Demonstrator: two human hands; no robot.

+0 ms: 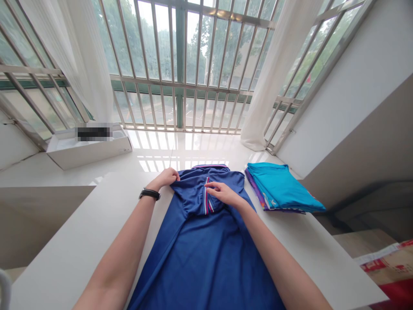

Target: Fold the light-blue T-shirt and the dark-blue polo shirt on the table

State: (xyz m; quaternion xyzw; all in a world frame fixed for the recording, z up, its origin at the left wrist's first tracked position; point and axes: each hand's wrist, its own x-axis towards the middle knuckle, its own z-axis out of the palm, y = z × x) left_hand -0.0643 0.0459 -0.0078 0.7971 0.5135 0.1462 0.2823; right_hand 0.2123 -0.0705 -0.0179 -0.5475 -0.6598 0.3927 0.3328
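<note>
A dark blue shirt [213,254] lies spread on the white table, its collar [209,166] at the far end. Its left sleeve is folded inward across the upper part, and the cuff [207,206] shows white, red and blue stripes. My left hand [167,176], wearing a black wristband, is closed on the shirt's left shoulder edge, fingers curled over the fabric. My right hand [224,193] rests over the striped cuff with its fingers stretched out, touching the cloth. The shirt's lower end runs out of view beneath my forearms.
A stack of folded clothes [280,185], bright blue on top and purple below, sits to the right of the shirt. At the back left, a white open box [93,148] stands on the sill. Barred windows and white curtains [274,73] are behind. A red and tan bag [390,267] is at lower right.
</note>
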